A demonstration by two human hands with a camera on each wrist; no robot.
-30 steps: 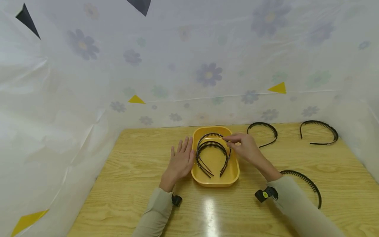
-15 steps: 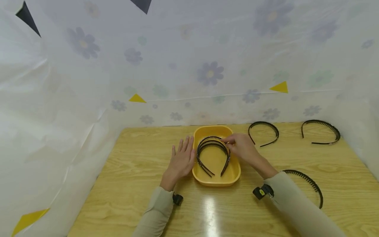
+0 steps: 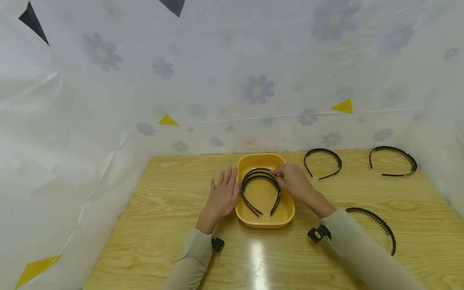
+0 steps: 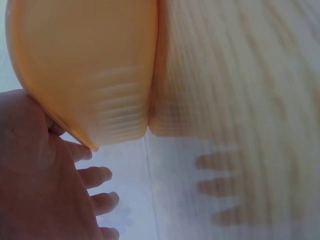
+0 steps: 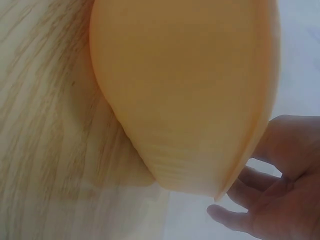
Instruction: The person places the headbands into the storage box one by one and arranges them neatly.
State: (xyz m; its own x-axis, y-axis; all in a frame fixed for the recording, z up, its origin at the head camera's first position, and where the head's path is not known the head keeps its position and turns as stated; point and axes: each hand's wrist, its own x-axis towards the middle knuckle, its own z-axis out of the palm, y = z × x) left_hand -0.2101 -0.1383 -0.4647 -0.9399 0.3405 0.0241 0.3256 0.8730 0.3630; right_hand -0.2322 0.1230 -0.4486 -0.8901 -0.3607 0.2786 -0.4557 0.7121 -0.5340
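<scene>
One yellow tray (image 3: 266, 224), at least two black headbands (image 3: 242, 192) inside. Right hand (image 3: 296, 184) pinching one; left hand (image 3: 220, 196) spread against the tray. Three loose headbands (image 3: 323, 150) on desk (image 3: 174, 209).

head: soft, diffuse light is falling fairly evenly, a glare streak (image 3: 258, 264) is whitening the near tabletop (image 3: 145, 241) | left wrist: left hand (image 4: 50, 170) is sitting in shade, its reflection (image 4: 220, 187) is blurring | right wrist: pale haze is flattening contrast, yellow tray (image 5: 175, 95) is looking soft
</scene>
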